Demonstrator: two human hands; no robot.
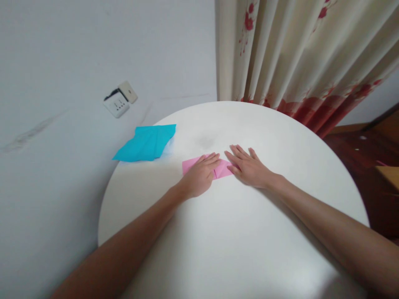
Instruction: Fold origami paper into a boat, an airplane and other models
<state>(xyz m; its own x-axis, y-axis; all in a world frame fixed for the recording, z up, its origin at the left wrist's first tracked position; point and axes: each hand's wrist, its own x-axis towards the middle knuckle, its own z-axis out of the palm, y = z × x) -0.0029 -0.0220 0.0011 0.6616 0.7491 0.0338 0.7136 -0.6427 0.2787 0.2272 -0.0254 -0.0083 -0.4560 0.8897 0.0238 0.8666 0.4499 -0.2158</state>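
Observation:
A folded piece of pink paper (222,170) lies flat on the white round table (218,241), with a crease or slit showing near its middle. Across its left part rests my left hand (202,174), palm down, fingers stretched out and covering much of the paper. My right hand (247,167) lies flat at the paper's right end, its fingers spread and the thumb touching the pink surface. Both hands press from above and neither grips anything. The paper's right tip is hidden under my right hand.
Sheets of blue paper (148,143), creased and slightly raised, lie at the table's left back edge, partly overhanging it. A wall with a socket (116,104) stands to the left. Behind the table hangs a flowered curtain (280,54).

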